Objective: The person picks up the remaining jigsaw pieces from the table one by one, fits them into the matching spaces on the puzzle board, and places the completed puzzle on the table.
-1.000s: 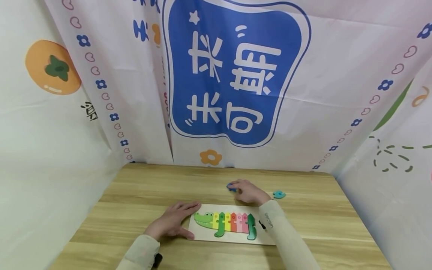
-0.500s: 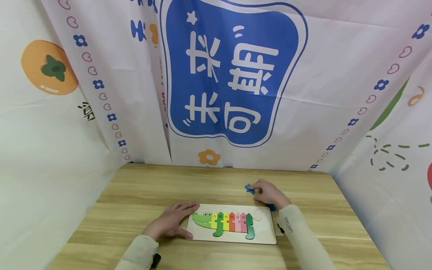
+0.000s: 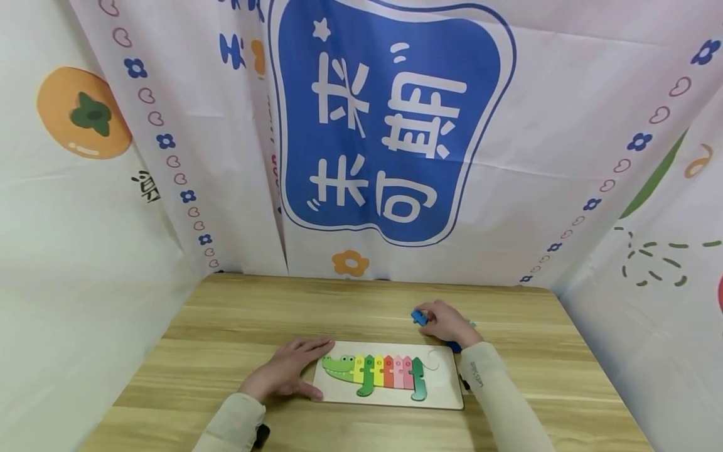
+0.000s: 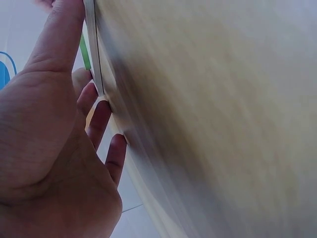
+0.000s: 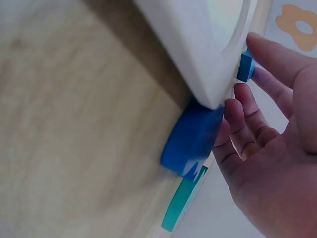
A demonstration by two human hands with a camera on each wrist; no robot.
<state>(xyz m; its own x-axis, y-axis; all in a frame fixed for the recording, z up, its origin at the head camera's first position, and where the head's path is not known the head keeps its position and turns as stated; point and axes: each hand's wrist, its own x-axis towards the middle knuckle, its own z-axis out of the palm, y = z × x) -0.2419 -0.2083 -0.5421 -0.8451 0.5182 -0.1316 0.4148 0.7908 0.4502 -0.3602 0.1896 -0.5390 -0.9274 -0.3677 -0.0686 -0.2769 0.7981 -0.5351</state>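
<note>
In the head view a wooden crocodile puzzle board (image 3: 444, 386) lies on the table, with a green head (image 3: 341, 368) and a row of numbered coloured pieces fitted on it. My left hand (image 3: 285, 370) rests at the board's left end, fingers along the upper corner and thumb at the lower one. Beyond the board's upper right corner, my right hand (image 3: 446, 323) pinches a small blue puzzle piece (image 3: 420, 317) between thumb and finger. The right wrist view also has this blue piece (image 5: 245, 68) at the fingertips, other fingers loosely bent.
A dark blue piece (image 5: 193, 141) lies by the board's corner, partly under the right hand in the head view. Behind it is a teal piece (image 5: 183, 201). The wooden table (image 3: 254, 314) meets a printed cloth (image 3: 536, 157) at its far edge.
My right hand has moved to the right with the blue piece, which has turned a little and now sits between thumb and finger. The left hand and the board stay put.
</note>
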